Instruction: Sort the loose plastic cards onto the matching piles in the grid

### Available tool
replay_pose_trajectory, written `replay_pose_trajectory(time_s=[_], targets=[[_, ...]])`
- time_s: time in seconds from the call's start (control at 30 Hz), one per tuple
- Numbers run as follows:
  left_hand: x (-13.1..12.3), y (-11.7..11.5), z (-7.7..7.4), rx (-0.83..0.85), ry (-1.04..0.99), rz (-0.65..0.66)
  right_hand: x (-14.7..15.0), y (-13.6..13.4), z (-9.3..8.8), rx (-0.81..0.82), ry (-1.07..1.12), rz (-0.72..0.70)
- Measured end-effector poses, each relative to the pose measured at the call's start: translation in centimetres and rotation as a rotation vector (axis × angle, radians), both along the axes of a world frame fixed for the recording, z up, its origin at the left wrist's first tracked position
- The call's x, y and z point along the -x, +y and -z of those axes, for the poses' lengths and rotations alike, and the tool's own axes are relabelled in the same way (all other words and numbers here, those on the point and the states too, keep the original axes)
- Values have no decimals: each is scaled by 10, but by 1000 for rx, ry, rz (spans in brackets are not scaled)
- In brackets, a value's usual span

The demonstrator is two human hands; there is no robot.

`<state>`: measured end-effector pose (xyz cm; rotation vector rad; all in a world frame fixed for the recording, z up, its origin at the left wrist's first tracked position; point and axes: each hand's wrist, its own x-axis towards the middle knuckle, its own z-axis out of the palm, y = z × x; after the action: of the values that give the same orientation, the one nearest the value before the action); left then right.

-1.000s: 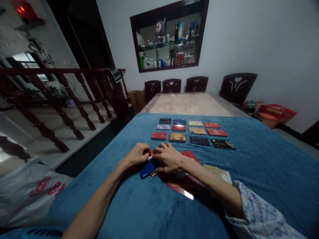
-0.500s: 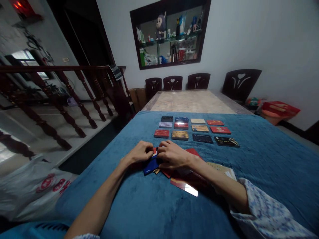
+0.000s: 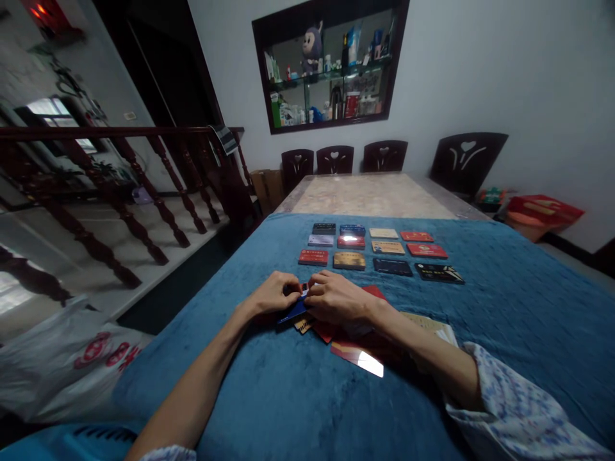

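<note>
My left hand [image 3: 275,293] is closed, its thumb and index finger pinching the top edge of a blue card [image 3: 294,311], which tilts up from the cloth. From the other side my right hand [image 3: 336,297] closes its curled fingers on the same card and covers part of it. Beneath and beside them lie a yellow-black card [image 3: 303,323], a red card [image 3: 324,330] and an orange-red card [image 3: 354,356] with a bright reflection. A small red and white piece between the fingertips is too hidden to name.
Cards in neat rows, among them a gold card [image 3: 349,260] and a black card [image 3: 439,273], lie beyond my hands on the blue cloth [image 3: 269,397]. A beige patterned paper [image 3: 427,323] lies under my right forearm. Dark chairs [image 3: 335,159] stand behind the table.
The blue card has tilted up, its lower edge lifting and uncovering more of the yellow-black card. Both hands stay nearly in place.
</note>
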<state>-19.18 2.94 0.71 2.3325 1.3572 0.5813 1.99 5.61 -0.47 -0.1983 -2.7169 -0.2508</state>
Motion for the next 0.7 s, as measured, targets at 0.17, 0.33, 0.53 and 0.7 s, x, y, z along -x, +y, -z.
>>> replay_pose_trajectory(time_s=[0.17,0.33,0.53,0.7], targets=[[-1,0,1,-13,2,18,3,4,5,-119,50,-1],[-1,1,2,-18,-8,24,2,10,10,-168,187,58],[1,2,2,-15,-81,17,-1,15,13,-143,400,203],[4,6,7,-85,-210,61,-3,14,9,12,452,301]])
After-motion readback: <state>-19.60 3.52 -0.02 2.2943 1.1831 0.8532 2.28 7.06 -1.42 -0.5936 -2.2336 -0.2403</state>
